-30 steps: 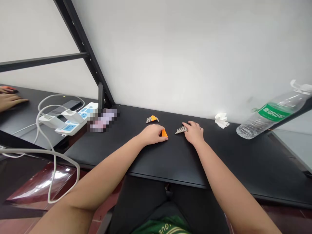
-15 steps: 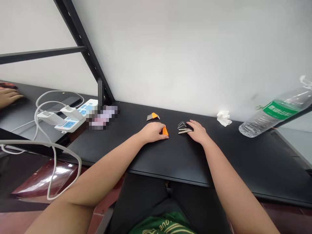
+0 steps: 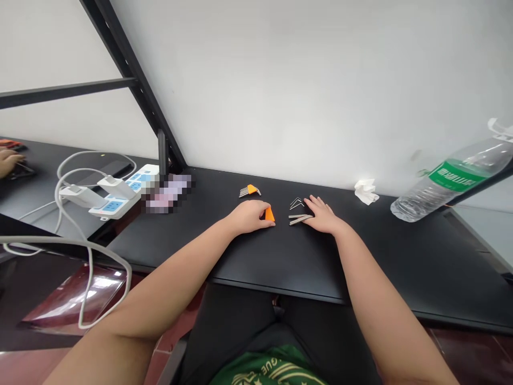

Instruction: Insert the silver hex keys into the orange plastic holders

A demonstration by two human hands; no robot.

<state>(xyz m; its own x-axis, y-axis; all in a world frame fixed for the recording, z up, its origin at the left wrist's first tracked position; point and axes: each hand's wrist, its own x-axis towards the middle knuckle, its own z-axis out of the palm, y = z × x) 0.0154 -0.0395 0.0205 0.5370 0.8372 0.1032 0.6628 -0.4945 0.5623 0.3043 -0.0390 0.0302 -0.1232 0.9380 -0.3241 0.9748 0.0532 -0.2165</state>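
On the black desk, my left hand (image 3: 251, 216) is closed around an orange plastic hex key holder (image 3: 270, 214), thumb in front and fingers behind. My right hand (image 3: 320, 215) lies on the desktop with its fingers stretched out and spread. Its thumb touches the ends of several straight-looking metal hex keys (image 3: 298, 218). Smaller bent hex keys (image 3: 296, 202) rest just beyond them, left of my right fingertips. Behind my left hand lies a second orange holder (image 3: 252, 189) with several hex keys fitted in it.
A clear bottle with a green label (image 3: 457, 175) leans at the right, near a crumpled tissue (image 3: 366, 191). At left are a white power strip (image 3: 130, 190) with plugs and looping cables, a blurred-out item (image 3: 170, 193), and another person's hand (image 3: 8, 161).
My right thumb has shifted slightly on the larger hex keys, which now lie a little more fanned apart. My left hand keeps its grip on the orange holder. The other person's hand has drawn back left.
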